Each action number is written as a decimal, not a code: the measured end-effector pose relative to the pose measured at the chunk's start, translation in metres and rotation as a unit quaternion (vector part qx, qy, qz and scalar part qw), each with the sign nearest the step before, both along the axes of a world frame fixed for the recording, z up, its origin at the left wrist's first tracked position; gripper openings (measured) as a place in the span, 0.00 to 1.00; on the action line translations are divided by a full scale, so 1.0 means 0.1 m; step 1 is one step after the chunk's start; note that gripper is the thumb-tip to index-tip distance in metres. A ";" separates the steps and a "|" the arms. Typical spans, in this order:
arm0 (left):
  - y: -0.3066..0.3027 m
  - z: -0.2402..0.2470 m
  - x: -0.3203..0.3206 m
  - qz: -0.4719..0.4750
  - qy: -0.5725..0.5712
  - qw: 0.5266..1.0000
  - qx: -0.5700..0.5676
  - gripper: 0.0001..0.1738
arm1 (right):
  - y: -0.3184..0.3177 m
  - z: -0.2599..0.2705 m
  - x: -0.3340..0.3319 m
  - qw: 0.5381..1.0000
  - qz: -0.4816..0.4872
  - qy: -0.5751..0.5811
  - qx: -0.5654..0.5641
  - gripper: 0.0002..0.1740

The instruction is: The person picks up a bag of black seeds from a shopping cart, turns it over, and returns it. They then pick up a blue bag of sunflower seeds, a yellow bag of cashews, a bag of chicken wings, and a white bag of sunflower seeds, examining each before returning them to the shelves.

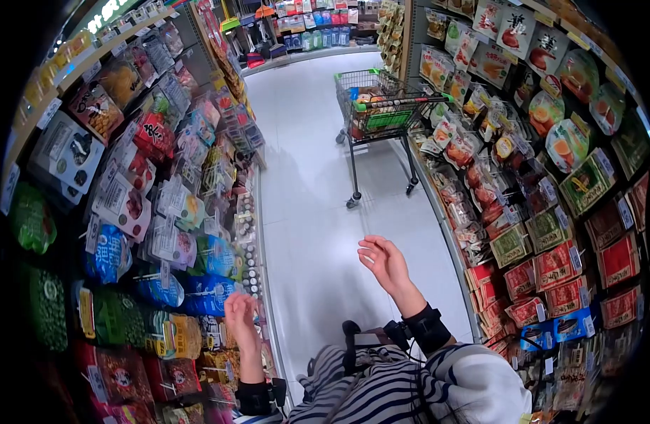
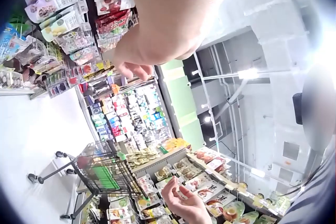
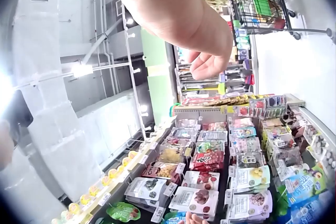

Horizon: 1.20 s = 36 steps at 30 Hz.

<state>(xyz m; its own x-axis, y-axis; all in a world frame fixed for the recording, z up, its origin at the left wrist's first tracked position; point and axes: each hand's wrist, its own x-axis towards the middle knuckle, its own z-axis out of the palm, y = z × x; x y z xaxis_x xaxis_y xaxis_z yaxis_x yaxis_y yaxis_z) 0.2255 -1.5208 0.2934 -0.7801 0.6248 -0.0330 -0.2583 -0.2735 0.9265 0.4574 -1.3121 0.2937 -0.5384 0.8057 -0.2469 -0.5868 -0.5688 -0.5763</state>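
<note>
My left hand (image 1: 243, 324) is raised near the left shelf, fingers loosely bent and holding nothing. Closest to it in the head view are blue snack bags (image 1: 210, 293) on hooks. Over the aisle floor my right hand (image 1: 386, 267) hovers with relaxed fingers, also without anything in it. Both wrists wear black bands. Beyond the right hand stands a black and green shopping cart (image 1: 390, 106) with a few packages inside. In the left wrist view the right hand (image 2: 185, 204) shows at the bottom, in front of hanging packages.
Packaged snacks (image 1: 127, 191) hang in rows along the left shelf. On the right, red packets (image 1: 557, 263) and other bags line the opposite shelf. A pale tiled floor (image 1: 297, 177) runs between them. Brooms and dustpans (image 1: 258, 49) stand at the far end.
</note>
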 end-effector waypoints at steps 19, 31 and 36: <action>2.92 -0.19 -3.01 -0.037 -0.010 0.999 -0.017 0.17 | 2.61 -0.14 -2.44 0.995 -0.093 -0.004 -0.016 0.13; 5.15 -0.21 -3.99 -0.153 -0.057 0.986 -0.033 0.17 | 4.22 -0.24 -3.33 0.988 -0.148 -0.027 -0.025 0.14; 6.17 -0.21 -4.18 -0.169 -0.046 0.984 -0.017 0.15 | 5.19 -0.38 -3.54 0.985 -0.171 -0.020 -0.023 0.13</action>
